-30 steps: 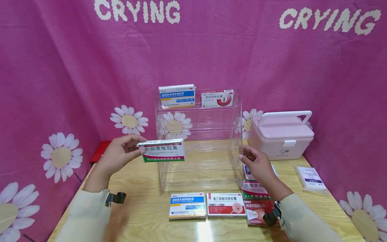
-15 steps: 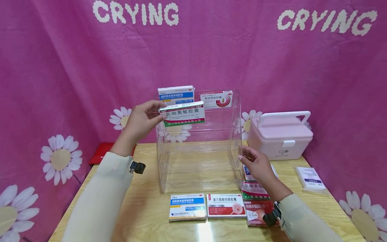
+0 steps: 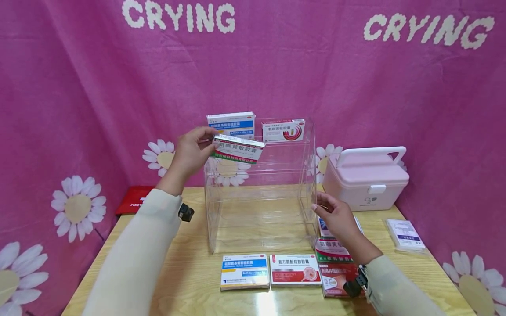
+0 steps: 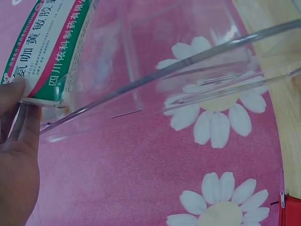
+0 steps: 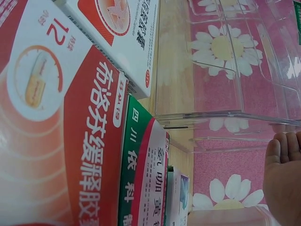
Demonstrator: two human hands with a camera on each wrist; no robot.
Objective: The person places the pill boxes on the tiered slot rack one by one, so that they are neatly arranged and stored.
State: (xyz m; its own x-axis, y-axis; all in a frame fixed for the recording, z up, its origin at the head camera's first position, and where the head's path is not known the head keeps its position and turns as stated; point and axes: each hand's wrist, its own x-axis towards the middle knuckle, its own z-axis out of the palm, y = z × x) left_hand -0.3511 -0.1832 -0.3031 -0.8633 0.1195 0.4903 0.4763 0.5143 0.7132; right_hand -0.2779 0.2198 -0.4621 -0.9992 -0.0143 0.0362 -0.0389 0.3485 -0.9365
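Note:
My left hand [image 3: 193, 147] pinches a white, green and pink medicine box [image 3: 239, 150] by its left end, thumb in front. The box tilts, its right end lower, before the upper tiers of a clear stepped display rack [image 3: 261, 193]. In the left wrist view the medicine box [image 4: 49, 52] overlaps the rack's side panel [image 4: 188, 61]. My right hand [image 3: 336, 215] holds the rack's right side edge between thumb and fingers. On the top tier stand a blue and white medicine box [image 3: 233, 123], partly hidden by the held box, and a white and red one [image 3: 283, 131].
Before the rack lie a blue and white box [image 3: 245, 272] and a white and red box [image 3: 295, 270]. A red box [image 3: 336, 281] and a green one [image 3: 332, 250] lie under my right forearm. Beyond are a pink medicine chest [image 3: 365, 180], white packets [image 3: 406, 235] and a red pouch [image 3: 132, 199].
My left hand has raised the medicine box from beside the rack up and right to its upper tiers, then tilted its right end down. My right hand has stayed at the rack's side.

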